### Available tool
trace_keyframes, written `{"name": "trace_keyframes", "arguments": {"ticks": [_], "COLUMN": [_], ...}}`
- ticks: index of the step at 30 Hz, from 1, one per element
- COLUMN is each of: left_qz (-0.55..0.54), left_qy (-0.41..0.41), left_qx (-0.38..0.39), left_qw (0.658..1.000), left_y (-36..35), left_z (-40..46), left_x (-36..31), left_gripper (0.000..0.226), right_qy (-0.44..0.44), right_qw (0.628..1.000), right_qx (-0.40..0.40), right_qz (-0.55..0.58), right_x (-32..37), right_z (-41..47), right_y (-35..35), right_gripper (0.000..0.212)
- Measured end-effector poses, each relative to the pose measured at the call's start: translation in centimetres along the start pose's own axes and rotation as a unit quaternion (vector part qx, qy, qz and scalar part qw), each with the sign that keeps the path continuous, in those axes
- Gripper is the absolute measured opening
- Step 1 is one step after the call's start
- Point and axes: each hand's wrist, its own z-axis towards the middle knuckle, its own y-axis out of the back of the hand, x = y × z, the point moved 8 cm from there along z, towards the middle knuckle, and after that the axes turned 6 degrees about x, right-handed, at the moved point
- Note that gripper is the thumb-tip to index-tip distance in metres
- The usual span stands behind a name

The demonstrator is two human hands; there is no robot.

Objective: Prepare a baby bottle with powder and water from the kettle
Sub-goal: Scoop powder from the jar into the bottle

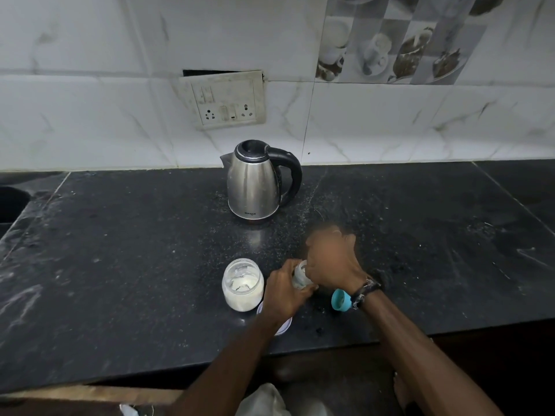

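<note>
A clear baby bottle [300, 276] stands on the black counter [135, 250], and my left hand [283, 292] is wrapped around it. Directly over the bottle's mouth is my right hand [330, 261], blurred by motion with the fingers closed; whatever it holds is hidden. An open glass jar of white powder [242, 283] sits just left of the bottle. The steel kettle [259, 183] with a black handle stands farther back, lid closed. A teal bottle cap [341, 299] lies right of the bottle, by my right wrist.
A white lid [283, 327] lies under my left wrist near the counter's front edge. A switch and socket plate [228, 100] hangs on the tiled wall behind the kettle. A sink edge [12, 202] shows at the far left.
</note>
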Motion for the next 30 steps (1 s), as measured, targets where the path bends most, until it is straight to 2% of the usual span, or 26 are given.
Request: {"name": "trace_keyframes", "arguments": {"ticks": [2,5,8,9,12,15,18,21,22,24,28,30], "left_qz": [0.002,-0.005,0.003,0.003,-0.005,0.003,-0.002,0.002,0.0,-0.002,0.004,0.004], "left_qy": [-0.001,-0.003,-0.009,-0.012,-0.009,-0.006,-0.004,-0.003,-0.004,-0.002,0.001,0.002], "left_qx": [-0.002,-0.001,-0.002,-0.005,-0.005,-0.002,-0.008,-0.005,-0.008,-0.011,-0.008,-0.012], "left_qw": [1.0,1.0,1.0,1.0,1.0,1.0,1.0,1.0,1.0,1.0,1.0,1.0], "left_y": [0.0,0.0,0.0,0.0,0.0,-0.1,0.0,0.0,0.0,0.0,0.0,0.0], "left_z": [0.0,0.1,0.2,0.1,0.1,0.2,0.2,0.2,0.2,0.1,0.1,0.1], "left_x": [0.0,0.1,0.1,0.1,0.3,0.4,0.6,0.4,0.4,0.4,0.5,0.5], "left_gripper": [0.056,0.056,0.054,0.054,0.055,0.055,0.054,0.053,0.053,0.054,0.055,0.055], "right_qy": [-0.016,-0.016,-0.039,-0.046,-0.028,-0.038,-0.036,-0.038,-0.04,-0.036,-0.038,-0.035], "right_qw": [0.997,0.999,0.985,0.984,0.996,0.983,0.996,0.985,0.986,0.997,0.988,0.996], "right_qx": [0.023,0.008,0.056,0.051,0.013,0.049,0.005,0.041,0.033,-0.003,0.037,0.013], "right_qz": [0.066,0.033,0.156,0.165,0.083,0.175,0.087,0.164,0.156,0.064,0.148,0.077], "right_x": [-0.3,-0.4,-1.2,-1.4,-1.1,-1.2,-1.0,-0.9,-0.8,-0.5,-0.6,-0.4], "right_z": [0.0,0.2,0.3,0.3,0.2,0.1,0.1,-0.1,-0.1,-0.2,-0.1,-0.3], "right_y": [-0.2,-0.2,-1.0,-0.8,0.1,-0.4,0.6,0.2,0.4,1.1,0.3,0.7], "right_gripper": [0.005,0.006,0.006,0.007,0.01,0.008,0.01,0.01,0.01,0.013,0.012,0.013]}}
